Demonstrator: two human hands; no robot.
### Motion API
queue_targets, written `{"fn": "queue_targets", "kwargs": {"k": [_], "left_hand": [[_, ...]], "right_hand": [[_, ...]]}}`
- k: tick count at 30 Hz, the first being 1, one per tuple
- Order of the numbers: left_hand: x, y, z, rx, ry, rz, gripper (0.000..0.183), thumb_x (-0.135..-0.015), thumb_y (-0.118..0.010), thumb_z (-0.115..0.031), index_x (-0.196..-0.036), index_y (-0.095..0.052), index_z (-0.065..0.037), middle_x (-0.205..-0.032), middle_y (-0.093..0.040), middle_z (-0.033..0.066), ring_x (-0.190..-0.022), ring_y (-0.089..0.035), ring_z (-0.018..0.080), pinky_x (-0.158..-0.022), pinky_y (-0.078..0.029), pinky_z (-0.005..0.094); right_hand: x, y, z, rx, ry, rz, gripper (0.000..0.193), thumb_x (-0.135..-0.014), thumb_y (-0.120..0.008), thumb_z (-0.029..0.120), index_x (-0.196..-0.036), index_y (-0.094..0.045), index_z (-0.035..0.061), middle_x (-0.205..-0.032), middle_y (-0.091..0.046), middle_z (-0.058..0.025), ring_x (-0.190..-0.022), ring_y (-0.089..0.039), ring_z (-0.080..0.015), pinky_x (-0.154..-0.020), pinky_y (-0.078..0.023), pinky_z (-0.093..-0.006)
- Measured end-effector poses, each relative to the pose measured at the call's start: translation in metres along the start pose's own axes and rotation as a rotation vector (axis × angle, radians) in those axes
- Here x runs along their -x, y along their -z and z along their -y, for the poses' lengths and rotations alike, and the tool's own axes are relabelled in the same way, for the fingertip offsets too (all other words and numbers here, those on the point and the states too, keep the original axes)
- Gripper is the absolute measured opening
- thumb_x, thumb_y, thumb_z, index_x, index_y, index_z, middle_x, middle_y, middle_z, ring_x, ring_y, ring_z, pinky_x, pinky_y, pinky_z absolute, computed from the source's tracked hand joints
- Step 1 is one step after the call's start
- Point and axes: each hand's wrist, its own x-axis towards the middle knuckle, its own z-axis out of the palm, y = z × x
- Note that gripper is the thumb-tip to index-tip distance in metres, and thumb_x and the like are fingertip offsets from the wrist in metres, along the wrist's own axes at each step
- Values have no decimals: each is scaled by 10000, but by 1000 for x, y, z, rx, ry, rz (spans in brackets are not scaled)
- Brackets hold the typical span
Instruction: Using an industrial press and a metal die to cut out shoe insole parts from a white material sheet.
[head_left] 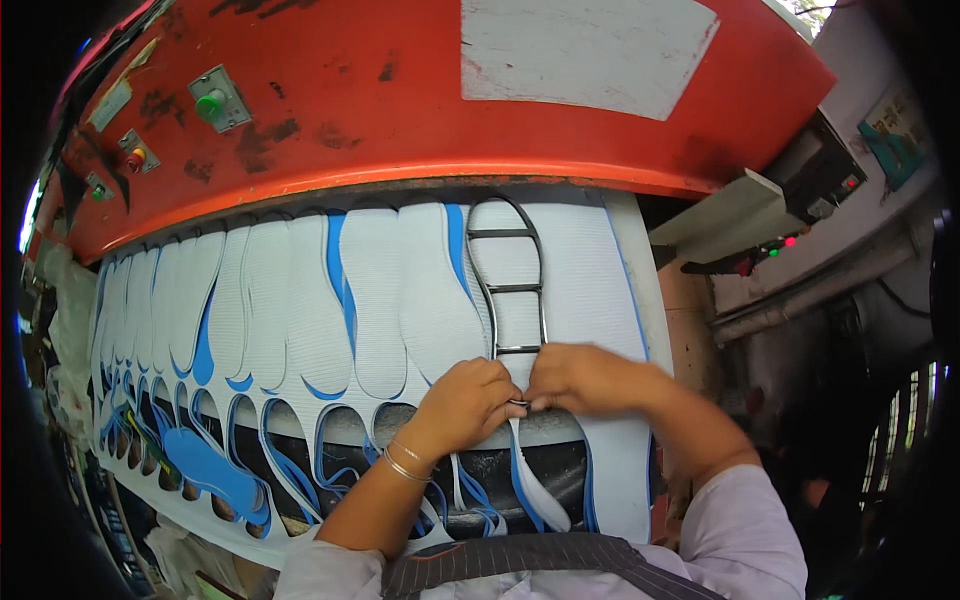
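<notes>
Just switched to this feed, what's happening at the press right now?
A person is working at an orange press. Both hands, the left hand and the right hand, grip the near end of a black metal cutting frame shaped like a shoe sole. It lies on a white and blue foam sheet. To the left, a row of sole shapes is already cut, with empty holes along the sheet's near edge.

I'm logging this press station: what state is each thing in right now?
left hand: closed on the cutting die's near end
right hand: gripping the same end
cutting die: lying flat on the sheet
white foam sheet: many sole shapes already cut out
green button: unlit
red lamp: looks lit
</notes>
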Motion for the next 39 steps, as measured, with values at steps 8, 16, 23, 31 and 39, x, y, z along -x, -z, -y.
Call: {"fn": "queue_targets", "kwargs": {"k": [8,16,23,31,39], "left_hand": [[-10,1,-16,-42,63,-105,138,-715,-784,-163,-760,-677,-87,-814,-575,33,-786,-532,244,-726,-435,347],[-21,-1,-30,-76,47,-332,240,-727,-791,-165,-908,-684,-51,-945,-609,93,-985,-509,278,-829,-428,353],[-10,-24,-17,-576,204,-107,881,-777,-664,-604,-1290,-490,91,-1261,-577,264,-1228,-535,356,-1018,-408,449],[-69,-3,-44,-519,563,327,475,-802,-675,-506,-852,-637,-35,-828,-683,176,-712,-662,320,-807,-465,417],[-100,-35,65,-730,341,-122,452,-877,-520,-278,-1316,-588,-197,-1416,-494,145,-1364,-389,343,-1138,-264,485]], "right_hand": [[-98,40,-48,763,79,66,552,-642,-785,104,-1173,-649,171,-1319,-521,-114,-1257,-476,-274,-1057,-391,-401],[-109,51,-63,640,367,122,331,-602,-787,147,-898,-650,89,-1121,-583,-91,-1131,-539,-281,-894,-500,-392],[-76,70,-60,605,643,-279,200,-735,-754,183,-870,-646,83,-988,-682,-56,-1038,-647,-286,-980,-488,-466],[10,128,38,335,-134,-878,242,-856,-712,175,-970,-591,0,-827,-659,-166,-714,-692,-270,-606,-527,-345],[20,36,-53,323,-974,-278,425,-848,-640,255,-1113,-582,-72,-1016,-655,-296,-978,-637,-426,-877,-487,-456]]}}
